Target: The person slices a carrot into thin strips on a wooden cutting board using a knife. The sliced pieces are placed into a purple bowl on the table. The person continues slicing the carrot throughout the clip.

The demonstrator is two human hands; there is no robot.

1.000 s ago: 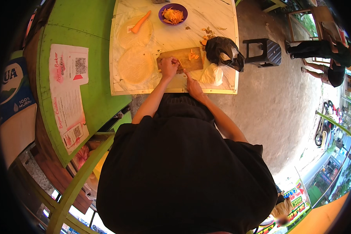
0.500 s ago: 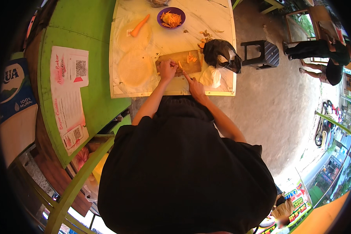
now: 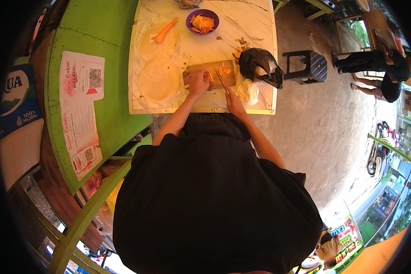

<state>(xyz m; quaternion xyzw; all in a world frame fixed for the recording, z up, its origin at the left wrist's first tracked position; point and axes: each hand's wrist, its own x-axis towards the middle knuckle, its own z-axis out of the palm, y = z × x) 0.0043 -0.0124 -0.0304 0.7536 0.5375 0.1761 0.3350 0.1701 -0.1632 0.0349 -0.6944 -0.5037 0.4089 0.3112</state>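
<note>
A wooden cutting board lies near the front edge of the marble-patterned table. My left hand is closed over a piece of carrot on the board, with its orange end showing beside the fingers. In my right hand is a knife, its blade slanting over the board, a little apart from my left fingers. Cut carrot sticks lie beyond the blade on the board's right part. A purple bowl farther back holds more carrot sticks, and a whole carrot rests to its left.
Right of the board sit a black plastic bag and a white bag, with peelings behind. Two round translucent sheets lie at left. A dark stool stands beyond the table; two people are farther right.
The knife has swung right, away from my left fingers, and my right hand has shifted slightly right. My left hand stays at the carrot, its back turned more upward.
</note>
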